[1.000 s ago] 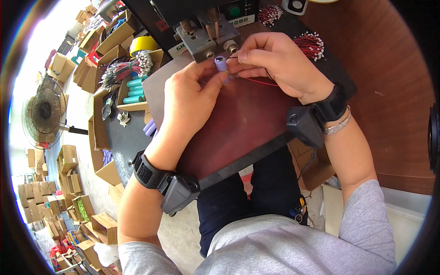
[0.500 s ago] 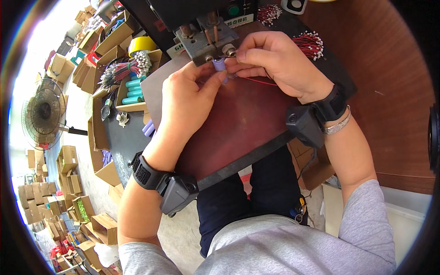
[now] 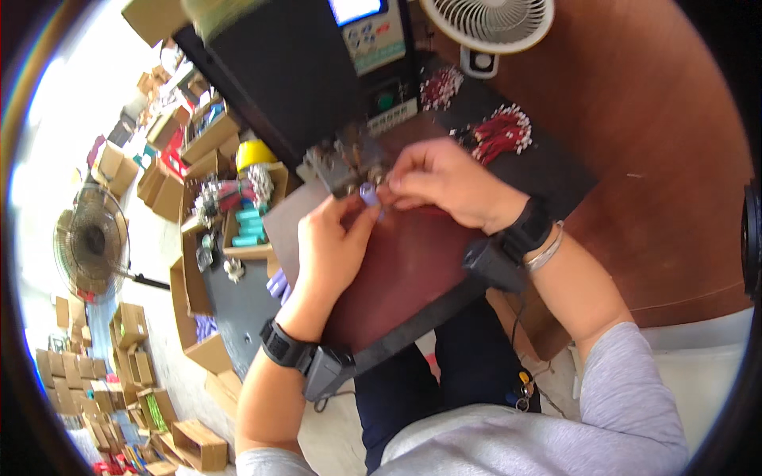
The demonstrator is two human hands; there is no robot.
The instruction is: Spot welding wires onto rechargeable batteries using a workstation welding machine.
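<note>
Between the thumb and fingers of my left hand [image 3: 329,247] is a purple cylindrical battery cell [image 3: 368,193], its end turned up toward the metal head of a spot welder [image 3: 337,168]. My right hand [image 3: 460,186] is closed in a pinch just right of the cell. A thin red wire [image 3: 430,211] shows under its fingers. The fingertips are blurred, and I cannot tell whether the wire touches the cell. Both hands are over a dark red work mat [image 3: 397,274].
Bundles of red and black leads with white connectors [image 3: 504,133] lie beyond my right hand. Left are boxed teal cells [image 3: 250,228], more purple cells [image 3: 278,284] and a yellow tape roll [image 3: 254,155]. A small white fan [image 3: 492,24] stands at the back.
The view has tilted up, so the welder's screen and the white fan now show and everything sits lower. Both hands remain together by the welder head, the cell still in the left.
</note>
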